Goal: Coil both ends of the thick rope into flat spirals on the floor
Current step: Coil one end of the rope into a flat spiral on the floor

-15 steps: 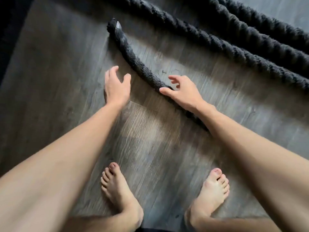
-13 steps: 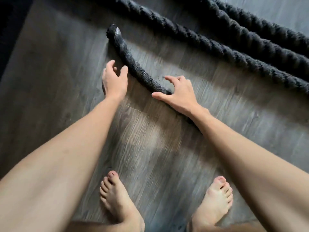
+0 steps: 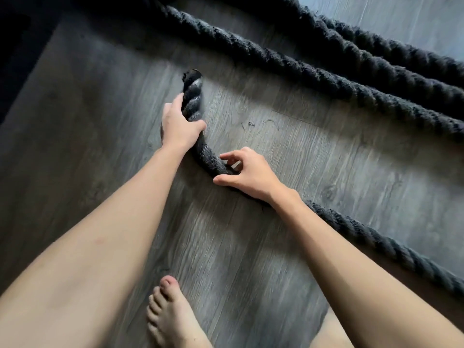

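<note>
Black thick twisted rope (image 3: 364,232) is lying on grey plank floor (image 3: 326,159); left hand (image 3: 179,124) is gripping its one visible end; right hand (image 3: 248,172) is clasping it nearby, fingers (image 3: 229,155) curled; three more runs are lying beyond.

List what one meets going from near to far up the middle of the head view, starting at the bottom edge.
bare foot → right hand curled over the thick rope → left hand gripping it nearer the tip → rope's cut end → far rope strands
</note>
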